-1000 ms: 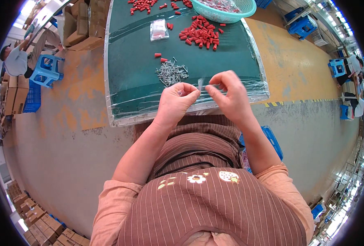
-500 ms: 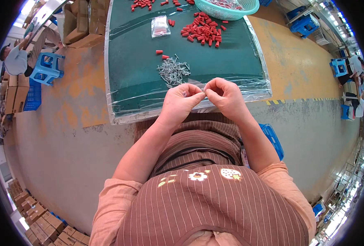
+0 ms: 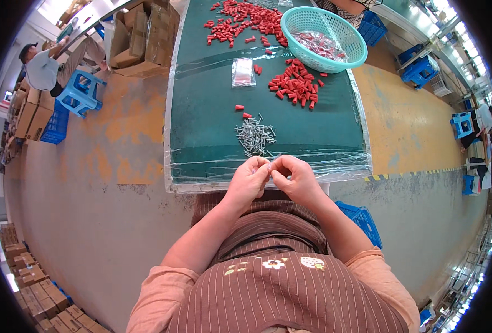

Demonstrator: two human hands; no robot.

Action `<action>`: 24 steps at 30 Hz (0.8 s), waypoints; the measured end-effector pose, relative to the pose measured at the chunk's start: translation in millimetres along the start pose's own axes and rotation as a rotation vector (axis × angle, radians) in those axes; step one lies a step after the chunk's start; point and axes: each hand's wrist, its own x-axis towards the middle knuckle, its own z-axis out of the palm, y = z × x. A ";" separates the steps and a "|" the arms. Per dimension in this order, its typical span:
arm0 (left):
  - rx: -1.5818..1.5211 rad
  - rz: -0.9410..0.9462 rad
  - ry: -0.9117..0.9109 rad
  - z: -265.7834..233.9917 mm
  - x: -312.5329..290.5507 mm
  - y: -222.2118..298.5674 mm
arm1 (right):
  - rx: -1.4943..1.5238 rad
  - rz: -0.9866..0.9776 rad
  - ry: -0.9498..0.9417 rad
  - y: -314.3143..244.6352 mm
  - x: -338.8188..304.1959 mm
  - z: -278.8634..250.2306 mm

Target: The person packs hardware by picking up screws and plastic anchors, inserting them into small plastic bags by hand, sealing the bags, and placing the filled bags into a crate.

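Observation:
My left hand (image 3: 248,182) and my right hand (image 3: 296,178) meet at the near edge of the green table (image 3: 212,127). Thumbs and fingertips of both are pinched together on what looks like a small piece of clear plastic, mostly hidden by the fingers. Just beyond them lies a pile of small grey metal screws or pins (image 3: 255,137). Two red sleeve-like pieces (image 3: 239,107) rest at its far side. Farther off are a small heap of red sleeves (image 3: 296,84) and a flat clear packet (image 3: 243,72) with something pale and reddish inside.
A pale green plastic basket (image 3: 323,40) holding filled packets stands at the table's far right. More red sleeves (image 3: 246,21) spread across the far end. Clear film covers the near edge. A blue crate (image 3: 359,222) sits below right; a person (image 3: 42,66) is far left near a blue stool (image 3: 81,93).
The view has shifted, so the table and its far end show more. My hands stay pinched together and have drawn closer to each other, near the table edge.

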 end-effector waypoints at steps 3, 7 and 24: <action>-0.095 -0.063 -0.010 -11.7 2.0 -0.5 | -0.072 -0.056 -0.051 3.5 7.2 4.8; -0.093 -0.026 0.056 -18.6 3.1 -4.5 | -0.119 -0.157 -0.083 8.7 27.3 -0.7; 0.464 0.375 0.327 -39.9 9.7 3.9 | -1.143 -0.121 -0.122 0.8 126.0 -9.3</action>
